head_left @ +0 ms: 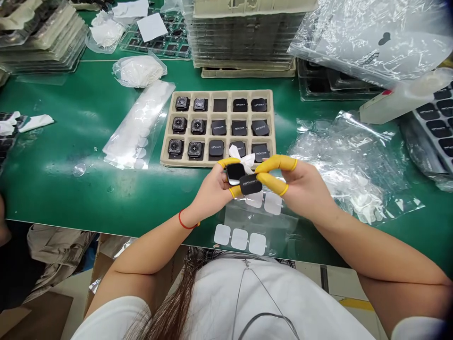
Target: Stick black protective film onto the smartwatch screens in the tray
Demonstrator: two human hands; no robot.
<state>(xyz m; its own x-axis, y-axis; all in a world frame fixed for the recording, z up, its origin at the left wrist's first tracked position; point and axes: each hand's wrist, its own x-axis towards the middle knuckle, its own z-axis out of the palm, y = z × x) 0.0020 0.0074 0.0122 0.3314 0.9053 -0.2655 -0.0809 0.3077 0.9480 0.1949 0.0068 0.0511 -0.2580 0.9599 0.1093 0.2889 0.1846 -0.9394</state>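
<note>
My left hand (pixel 212 192), in yellow finger cots, grips a smartwatch body (pixel 234 173) by its edges, its dark screen facing up. Between the cotted thumb and finger of my right hand (pixel 305 189) is a black protective film (pixel 251 184) with white lettering, overlapping the watch's lower corner. A crumpled white wipe (pixel 245 159) shows just behind the watch; whether a hand holds it I cannot tell. Beyond my hands sits a beige compartment tray (pixel 163 153) with watch bodies (pixel 195 149) at left and black lettered pieces (pixel 218 127) in other compartments.
Clear sheets with white rounded-square stickers (pixel 239 239) lie near the table's front edge. Plastic film pieces (pixel 339 165) and a white bottle (pixel 399 97) are at right. At left lies a strip of round stickers (pixel 139 125). Tall tray stacks (pixel 244 42) stand at the back.
</note>
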